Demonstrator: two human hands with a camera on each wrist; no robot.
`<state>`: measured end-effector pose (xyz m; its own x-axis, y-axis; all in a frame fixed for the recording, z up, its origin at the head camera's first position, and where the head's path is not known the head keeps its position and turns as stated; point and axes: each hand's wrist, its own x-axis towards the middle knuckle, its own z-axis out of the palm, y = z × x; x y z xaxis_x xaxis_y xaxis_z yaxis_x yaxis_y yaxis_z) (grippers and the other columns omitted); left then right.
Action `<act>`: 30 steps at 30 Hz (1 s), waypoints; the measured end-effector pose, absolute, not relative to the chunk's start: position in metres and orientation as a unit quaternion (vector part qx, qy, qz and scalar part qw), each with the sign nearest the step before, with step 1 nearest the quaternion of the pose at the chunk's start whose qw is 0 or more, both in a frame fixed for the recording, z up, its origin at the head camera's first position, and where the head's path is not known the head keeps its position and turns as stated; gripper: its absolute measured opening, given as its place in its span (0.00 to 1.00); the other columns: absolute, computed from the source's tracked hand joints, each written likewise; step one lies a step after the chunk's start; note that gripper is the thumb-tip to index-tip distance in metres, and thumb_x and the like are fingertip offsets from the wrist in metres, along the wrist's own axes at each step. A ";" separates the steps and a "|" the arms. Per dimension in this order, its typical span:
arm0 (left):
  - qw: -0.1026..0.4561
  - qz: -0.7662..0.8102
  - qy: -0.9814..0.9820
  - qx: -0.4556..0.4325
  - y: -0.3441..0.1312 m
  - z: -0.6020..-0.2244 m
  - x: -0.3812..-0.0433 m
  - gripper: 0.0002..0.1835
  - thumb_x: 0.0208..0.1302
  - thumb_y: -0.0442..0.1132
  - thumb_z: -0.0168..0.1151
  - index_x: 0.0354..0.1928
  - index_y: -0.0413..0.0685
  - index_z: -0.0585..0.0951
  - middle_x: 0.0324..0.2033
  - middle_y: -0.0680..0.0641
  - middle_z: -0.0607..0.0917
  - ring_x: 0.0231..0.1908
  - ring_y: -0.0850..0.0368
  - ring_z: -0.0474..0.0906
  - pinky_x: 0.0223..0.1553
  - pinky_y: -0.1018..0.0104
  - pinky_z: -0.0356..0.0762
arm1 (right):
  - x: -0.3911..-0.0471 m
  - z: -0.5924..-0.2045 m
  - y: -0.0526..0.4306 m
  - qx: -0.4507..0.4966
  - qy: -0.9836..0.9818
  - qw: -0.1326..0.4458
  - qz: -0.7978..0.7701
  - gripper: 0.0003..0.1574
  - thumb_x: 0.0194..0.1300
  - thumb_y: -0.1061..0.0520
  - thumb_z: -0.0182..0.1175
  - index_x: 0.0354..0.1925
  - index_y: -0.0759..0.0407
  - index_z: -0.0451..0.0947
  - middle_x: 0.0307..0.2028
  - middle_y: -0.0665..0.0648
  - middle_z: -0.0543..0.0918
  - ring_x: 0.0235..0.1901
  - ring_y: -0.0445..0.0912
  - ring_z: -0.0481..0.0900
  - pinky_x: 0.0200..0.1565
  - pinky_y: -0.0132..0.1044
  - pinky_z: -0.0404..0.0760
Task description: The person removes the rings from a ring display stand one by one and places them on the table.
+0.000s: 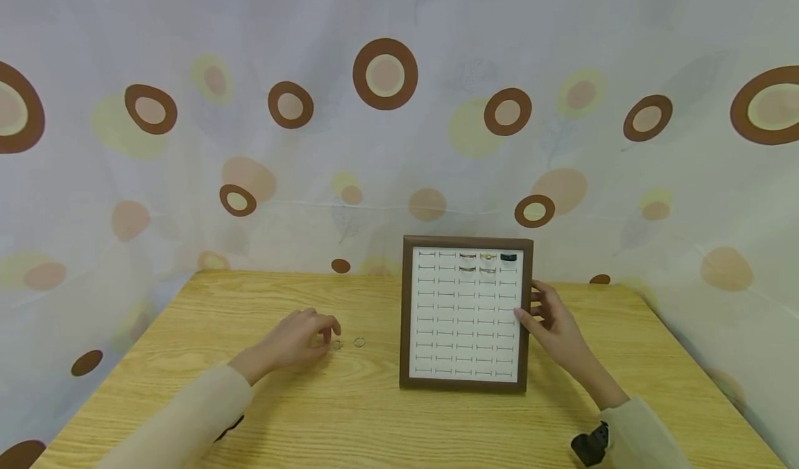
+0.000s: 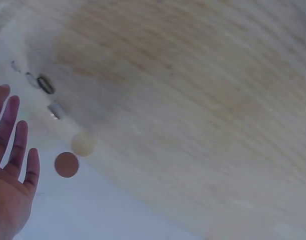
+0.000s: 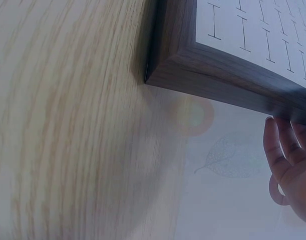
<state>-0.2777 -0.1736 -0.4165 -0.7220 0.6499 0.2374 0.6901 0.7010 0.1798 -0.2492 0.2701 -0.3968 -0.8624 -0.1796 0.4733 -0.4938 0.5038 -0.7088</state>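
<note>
A ring display board (image 1: 465,316) with a brown wooden frame and white slotted face stands tilted up on the table. My right hand (image 1: 554,327) grips its right edge, thumb on the front and fingers at the side; in the right wrist view, fingertips (image 3: 271,125) meet the frame. Several rings sit in the top two rows, among them a dark ring (image 1: 508,257) in the top right slot. My left hand (image 1: 293,338) is low over the table, fingers bent down beside a small ring (image 1: 337,341). Another ring (image 1: 356,343) lies just right of it.
The wooden table (image 1: 349,413) ends at a patterned cloth (image 1: 387,143) hanging behind and at the sides. In the left wrist view, several small rings, one of them a wide silver band (image 2: 55,110), lie beyond the fingers.
</note>
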 end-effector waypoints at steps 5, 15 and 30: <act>0.107 -0.129 -0.909 -0.383 -0.162 -0.401 -0.280 0.11 0.54 0.40 0.64 0.41 0.53 0.79 0.28 0.57 0.80 0.31 0.56 0.74 0.36 0.61 0.71 | -0.249 -0.397 0.270 0.195 -0.854 0.171 0.450 0.34 0.65 0.61 0.53 0.65 0.64 0.52 0.46 0.63 0.74 0.38 0.31 0.74 0.36 0.27 0.77; 0.164 -0.119 -0.890 -0.409 -0.137 -0.371 -0.282 0.11 0.54 0.43 0.64 0.40 0.58 0.79 0.30 0.58 0.80 0.33 0.60 0.75 0.38 0.61 0.73 | -0.249 -0.397 0.270 0.194 -0.855 0.170 0.450 0.34 0.65 0.61 0.53 0.66 0.63 0.52 0.46 0.64 0.75 0.38 0.33 0.74 0.35 0.27 0.77; 0.254 -0.130 -0.841 -0.459 -0.091 -0.336 -0.280 0.11 0.55 0.43 0.63 0.41 0.54 0.79 0.32 0.59 0.81 0.38 0.62 0.74 0.43 0.65 0.70 | -0.249 -0.398 0.270 0.198 -0.848 0.171 0.461 0.34 0.65 0.61 0.52 0.66 0.61 0.53 0.47 0.63 0.73 0.39 0.34 0.74 0.36 0.28 0.78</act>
<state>-0.2797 -0.0908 -0.3361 -0.4497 0.7058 0.5474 0.8383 0.5451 -0.0141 -0.2487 0.2701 -0.3981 -0.8632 -0.1778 0.4725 -0.4931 0.4973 -0.7138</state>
